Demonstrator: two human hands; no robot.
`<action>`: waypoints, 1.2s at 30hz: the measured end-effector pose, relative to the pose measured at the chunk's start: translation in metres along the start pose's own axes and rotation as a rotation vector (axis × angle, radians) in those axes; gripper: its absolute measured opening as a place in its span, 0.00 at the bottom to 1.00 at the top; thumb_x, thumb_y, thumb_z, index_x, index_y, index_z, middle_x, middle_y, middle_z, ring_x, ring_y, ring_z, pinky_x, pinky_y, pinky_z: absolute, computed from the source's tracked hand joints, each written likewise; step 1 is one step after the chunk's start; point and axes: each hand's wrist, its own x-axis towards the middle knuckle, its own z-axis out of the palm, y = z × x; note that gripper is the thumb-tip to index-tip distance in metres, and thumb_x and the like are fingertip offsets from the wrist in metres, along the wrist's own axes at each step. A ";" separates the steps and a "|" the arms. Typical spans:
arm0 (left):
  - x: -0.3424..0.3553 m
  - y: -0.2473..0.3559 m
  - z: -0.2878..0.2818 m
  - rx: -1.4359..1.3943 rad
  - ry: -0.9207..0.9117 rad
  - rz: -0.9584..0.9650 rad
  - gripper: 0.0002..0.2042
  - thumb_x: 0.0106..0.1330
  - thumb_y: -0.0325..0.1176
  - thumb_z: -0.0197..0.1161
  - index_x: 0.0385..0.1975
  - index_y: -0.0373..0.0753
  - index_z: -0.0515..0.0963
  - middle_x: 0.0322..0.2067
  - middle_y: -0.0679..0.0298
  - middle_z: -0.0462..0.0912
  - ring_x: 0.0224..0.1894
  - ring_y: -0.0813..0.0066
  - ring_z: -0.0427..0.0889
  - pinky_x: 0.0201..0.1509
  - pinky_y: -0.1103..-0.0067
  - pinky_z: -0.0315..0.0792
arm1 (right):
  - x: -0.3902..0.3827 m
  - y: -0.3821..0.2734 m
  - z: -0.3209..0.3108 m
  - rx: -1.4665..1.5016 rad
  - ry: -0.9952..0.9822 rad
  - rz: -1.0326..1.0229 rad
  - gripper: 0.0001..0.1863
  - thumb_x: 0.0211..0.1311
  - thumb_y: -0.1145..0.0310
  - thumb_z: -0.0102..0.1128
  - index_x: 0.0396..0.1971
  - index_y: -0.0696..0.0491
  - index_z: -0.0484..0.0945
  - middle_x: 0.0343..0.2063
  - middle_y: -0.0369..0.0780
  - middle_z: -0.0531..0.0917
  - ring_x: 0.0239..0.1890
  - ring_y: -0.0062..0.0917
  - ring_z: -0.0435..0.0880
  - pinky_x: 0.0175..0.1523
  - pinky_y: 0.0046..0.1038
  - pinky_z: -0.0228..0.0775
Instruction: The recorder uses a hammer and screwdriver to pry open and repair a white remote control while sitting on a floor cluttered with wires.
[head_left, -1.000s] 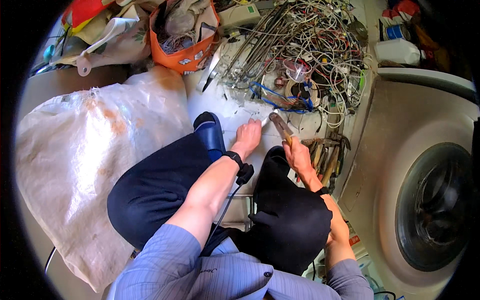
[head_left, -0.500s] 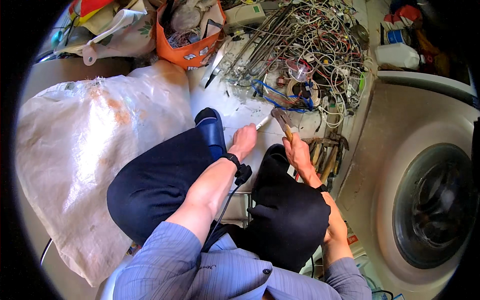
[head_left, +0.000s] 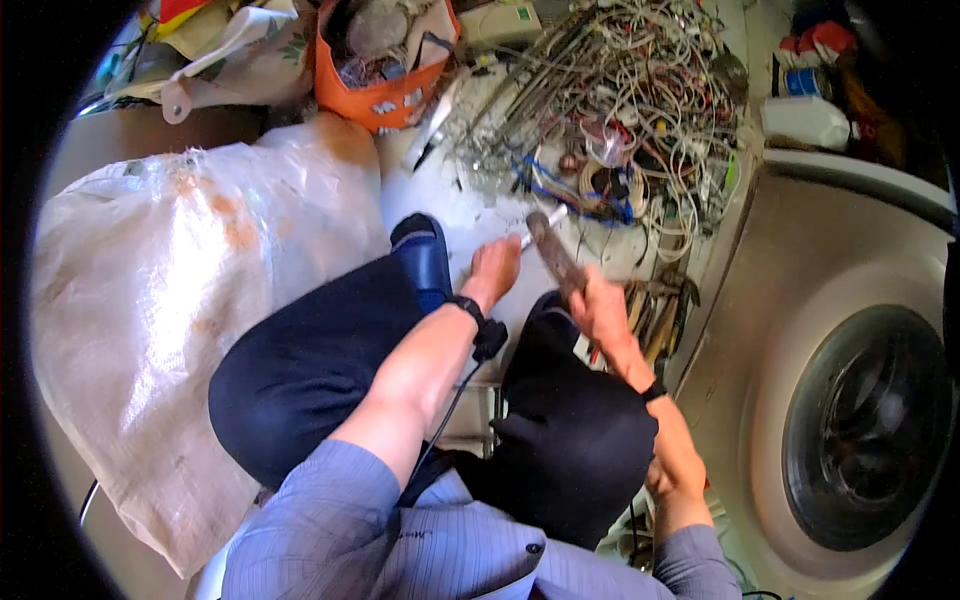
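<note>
My left hand [head_left: 495, 265] is closed round a thin white strip or wire [head_left: 526, 241] at the middle of the floor [head_left: 430, 188]. My right hand [head_left: 603, 305] grips a metal tool [head_left: 550, 243], probably pliers with a tan handle, blurred now. Its head lies over or beside the white strip; whether they touch is unclear. Just beyond are a tangle of cables [head_left: 660, 115], metal rods [head_left: 515, 80], a blue cord loop [head_left: 550, 185] and a cream coil [head_left: 610, 185]. Hand tools [head_left: 660, 325] lie in a pile beside my right hand.
A large white woven sack [head_left: 150, 280] fills the left side. An orange bag [head_left: 370, 100] stands behind it. A washing machine [head_left: 750, 330] stands close on my right, with a white jug [head_left: 800, 122] beyond it. My slippered feet [head_left: 425, 265] are near my hands.
The tool in my right hand has tilted and its head has shifted slightly left and up, blurred by motion. My left hand has moved slightly, still holding the white strip.
</note>
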 end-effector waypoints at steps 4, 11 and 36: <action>-0.016 0.007 0.005 0.030 -0.017 0.022 0.09 0.71 0.32 0.52 0.36 0.34 0.77 0.30 0.41 0.85 0.35 0.37 0.86 0.38 0.48 0.78 | 0.010 -0.028 -0.019 0.125 0.201 -0.117 0.10 0.65 0.70 0.64 0.42 0.56 0.75 0.26 0.53 0.81 0.30 0.55 0.83 0.33 0.44 0.76; -0.011 0.025 0.007 0.033 -0.127 -0.028 0.09 0.72 0.31 0.51 0.37 0.33 0.77 0.33 0.39 0.86 0.38 0.37 0.86 0.43 0.48 0.79 | 0.004 0.025 0.002 -0.136 -0.164 0.169 0.11 0.65 0.71 0.62 0.42 0.57 0.72 0.27 0.58 0.81 0.32 0.57 0.83 0.35 0.50 0.74; -0.007 0.030 -0.003 0.022 -0.134 -0.018 0.10 0.69 0.28 0.50 0.38 0.33 0.80 0.34 0.39 0.87 0.39 0.39 0.88 0.46 0.51 0.81 | 0.026 0.036 0.002 0.072 0.113 0.107 0.07 0.63 0.72 0.64 0.39 0.56 0.80 0.32 0.55 0.84 0.38 0.54 0.85 0.38 0.41 0.77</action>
